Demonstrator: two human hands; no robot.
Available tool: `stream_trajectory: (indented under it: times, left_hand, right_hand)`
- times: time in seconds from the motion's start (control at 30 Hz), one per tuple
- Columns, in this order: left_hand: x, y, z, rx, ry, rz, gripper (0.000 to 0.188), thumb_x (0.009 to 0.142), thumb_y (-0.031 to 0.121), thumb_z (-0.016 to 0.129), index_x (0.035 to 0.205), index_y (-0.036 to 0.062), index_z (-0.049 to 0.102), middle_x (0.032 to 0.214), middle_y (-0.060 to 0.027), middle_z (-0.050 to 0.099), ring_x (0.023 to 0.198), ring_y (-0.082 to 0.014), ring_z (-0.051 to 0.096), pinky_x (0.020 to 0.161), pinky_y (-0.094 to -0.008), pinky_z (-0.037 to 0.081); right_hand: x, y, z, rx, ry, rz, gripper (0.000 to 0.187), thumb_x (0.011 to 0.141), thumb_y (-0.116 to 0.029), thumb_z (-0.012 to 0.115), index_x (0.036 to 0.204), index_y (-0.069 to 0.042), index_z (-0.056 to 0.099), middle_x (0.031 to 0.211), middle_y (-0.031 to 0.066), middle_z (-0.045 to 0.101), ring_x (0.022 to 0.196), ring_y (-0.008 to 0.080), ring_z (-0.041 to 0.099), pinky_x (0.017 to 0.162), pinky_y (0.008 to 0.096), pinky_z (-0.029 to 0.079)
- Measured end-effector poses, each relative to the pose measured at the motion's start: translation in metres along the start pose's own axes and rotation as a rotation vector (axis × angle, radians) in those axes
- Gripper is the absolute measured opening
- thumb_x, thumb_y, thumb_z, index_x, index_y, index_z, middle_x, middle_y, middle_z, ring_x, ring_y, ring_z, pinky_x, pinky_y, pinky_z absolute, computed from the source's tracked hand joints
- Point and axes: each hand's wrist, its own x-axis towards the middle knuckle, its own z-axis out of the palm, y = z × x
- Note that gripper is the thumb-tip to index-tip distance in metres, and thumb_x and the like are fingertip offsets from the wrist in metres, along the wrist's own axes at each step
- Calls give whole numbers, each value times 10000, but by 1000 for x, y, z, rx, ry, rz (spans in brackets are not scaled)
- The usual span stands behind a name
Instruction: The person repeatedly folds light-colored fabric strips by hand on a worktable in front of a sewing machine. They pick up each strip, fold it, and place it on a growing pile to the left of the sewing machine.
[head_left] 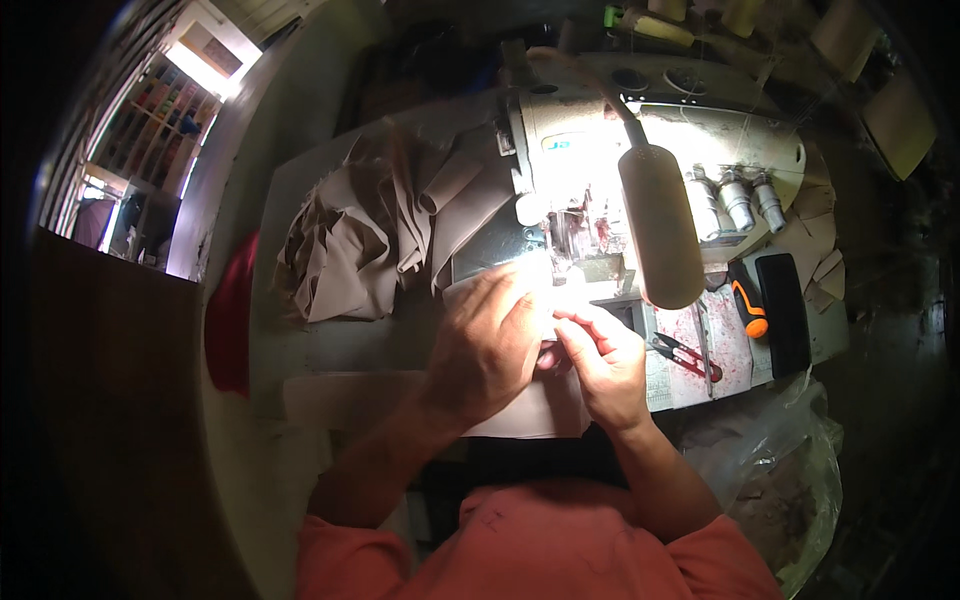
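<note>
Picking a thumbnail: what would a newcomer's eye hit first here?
Probably the long, rounded beige lamp head, right of centre, over the brightly lit white sewing machine. Next, the bare left hand and bare right hand, close together near the centre. Then the crumpled beige fabric pile, left of the hands.

A pale beige fabric piece (545,412) lies nearly flat along the near edge of the table (330,345), partly hidden.

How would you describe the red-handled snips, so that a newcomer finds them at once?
From the pale sewing machine, look below it, to the right of the person's right hand. A red-spotted pale sheet lies there, and the snips rest partly on it. Their red handles set them apart from the orange-and-black tool nearby.
</note>
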Motion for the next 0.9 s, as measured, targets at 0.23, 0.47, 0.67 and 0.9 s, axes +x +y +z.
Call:
stream_trajectory:
  times: [0.23,0.47,0.67,0.9]
  left_hand:
    - [16,-43,3,-58,-168,-148,290,707,55,504,987,-21,486,940,-213,533,816,-284,561,694,-365,455]
    - [38,-116,24,418,98,329,220,672,131,547,863,23,563,866,-135,549,693,-269,557,665,-356,462]
    - [16,-121,-17,452,219,-261,202,788,189,485,916,55,565,798,-110,558,727,-244,541,661,-347,432]
    - [-75,46,4,139,-84,-209,127,724,143,554,812,64,507,778,-74,489,730,-222,460,676,-316,365]
  right_hand:
    - [-11,-5,-6,89,18,79,208,840,-35,441,1029,30,499,790,119,598,631,104,552,581,209,449]
    - [-44,-11,-30,-32,67,2,187,849,-59,420,998,29,490,777,129,593,627,120,555,574,209,436]
    - [-69,-19,-43,-131,121,-24,184,846,-69,416,979,34,492,746,120,593,589,125,552,546,212,435]
    - [-82,-16,-54,-183,108,35,193,847,-86,424,984,32,490,755,108,594,586,112,545,537,203,426]
